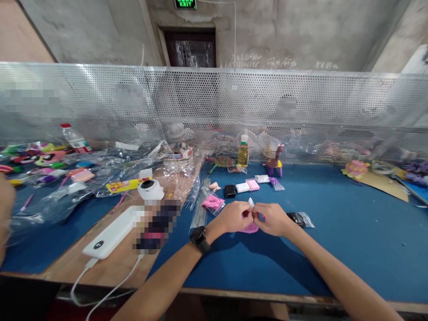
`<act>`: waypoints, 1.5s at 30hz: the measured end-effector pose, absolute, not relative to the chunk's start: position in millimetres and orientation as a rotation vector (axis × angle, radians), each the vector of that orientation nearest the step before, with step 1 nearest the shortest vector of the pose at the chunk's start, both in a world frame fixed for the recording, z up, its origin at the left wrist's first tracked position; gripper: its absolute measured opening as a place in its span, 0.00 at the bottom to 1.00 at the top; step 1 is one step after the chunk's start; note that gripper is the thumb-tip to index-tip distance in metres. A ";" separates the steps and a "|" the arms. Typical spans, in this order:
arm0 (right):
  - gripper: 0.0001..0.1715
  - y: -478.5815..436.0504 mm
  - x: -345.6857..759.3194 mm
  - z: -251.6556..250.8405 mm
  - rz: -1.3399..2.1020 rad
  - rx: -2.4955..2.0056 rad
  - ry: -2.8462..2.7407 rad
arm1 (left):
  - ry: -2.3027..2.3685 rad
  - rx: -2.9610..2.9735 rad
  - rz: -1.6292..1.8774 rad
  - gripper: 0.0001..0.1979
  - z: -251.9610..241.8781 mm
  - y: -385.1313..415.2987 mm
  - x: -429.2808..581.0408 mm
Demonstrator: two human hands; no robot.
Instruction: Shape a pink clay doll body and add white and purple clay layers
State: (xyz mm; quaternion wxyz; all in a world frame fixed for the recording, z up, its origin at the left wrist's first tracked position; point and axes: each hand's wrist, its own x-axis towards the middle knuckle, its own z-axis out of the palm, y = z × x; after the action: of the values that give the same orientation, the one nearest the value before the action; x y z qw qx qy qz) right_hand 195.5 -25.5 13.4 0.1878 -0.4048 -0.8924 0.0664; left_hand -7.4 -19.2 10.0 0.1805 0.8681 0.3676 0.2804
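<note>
My left hand [236,216], with a black watch [199,240] on its wrist, meets my right hand [270,218] above the blue table. Both sets of fingers are pinched together on a small pink packet [250,227]. Its pink lower part hangs below the fingertips, and a white bit sticks up between the hands; most of it is hidden. Left of my left hand lies an opened clear bag with pink clay [213,203], beside a bundle of thin wires [199,209]. A black packet [297,219] rests just beyond my right wrist.
Small packets, black [229,191], white [242,187] and purple [276,183], lie beyond my hands. Behind them stand an oil-coloured bottle [244,154] and a clay figure [274,164]. A white power bank [112,234] with cables is at left. Another person's arm [4,209] shows far left.
</note>
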 end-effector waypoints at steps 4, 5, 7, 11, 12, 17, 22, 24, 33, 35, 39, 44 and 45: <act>0.08 -25.6 194.7 11.4 -0.022 -1.165 -2.493 | 1.104 2.507 0.819 0.10 11.9 -23.3 -6.1; 0.09 -25.5 194.5 11.0 -0.066 -1.164 -2.487 | 1.113 2.513 0.821 0.10 12.3 -23.4 -6.1; 0.10 -25.4 193.5 10.3 -0.144 -1.165 -2.478 | 1.110 2.499 0.822 0.09 12.0 -22.4 -5.8; 0.10 -24.9 189.4 9.0 -0.257 -1.168 -2.485 | 1.093 2.404 0.839 0.10 7.9 -16.4 -2.5; 0.10 -24.7 188.4 8.8 -0.280 -1.162 -2.485 | 1.103 2.381 0.845 0.11 6.6 -14.5 -1.4; 0.14 -22.0 188.9 10.2 -0.384 -1.200 -2.421 | 1.206 2.356 0.912 0.15 1.9 -8.2 -0.5; 0.14 -18.9 195.3 13.0 -0.328 -1.373 -2.306 | 1.291 2.388 0.925 0.14 2.9 -9.4 -3.0; 0.15 -17.4 196.7 12.1 -0.217 -1.369 -2.296 | 1.286 2.419 0.943 0.14 2.7 -10.3 -2.8; 0.11 -7.4 202.1 4.1 0.176 -1.274 -2.047 | 1.128 2.359 1.136 0.09 3.3 -12.0 -4.2; 0.13 -5.8 202.7 5.0 0.355 -1.215 -1.941 | 1.138 2.221 1.303 0.03 2.7 -9.5 -5.4; 0.20 -2.0 201.3 2.8 0.770 -1.153 -1.659 | 1.122 1.704 1.362 0.31 -3.9 2.8 -6.1; 0.25 0.9 198.9 -1.2 0.938 -1.150 -1.580 | 0.826 1.371 1.119 0.28 -8.3 11.0 -4.1; 0.26 0.8 198.7 -0.9 0.955 -1.165 -1.587 | 0.826 1.354 1.103 0.28 -7.8 10.4 -3.8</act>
State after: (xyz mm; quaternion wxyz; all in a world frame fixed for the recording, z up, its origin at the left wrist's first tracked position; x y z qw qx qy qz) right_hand 198.7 0.8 -0.9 0.4591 -0.4730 -0.6444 0.3876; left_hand -3.8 10.4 -7.8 0.5686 0.5765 0.3516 0.4698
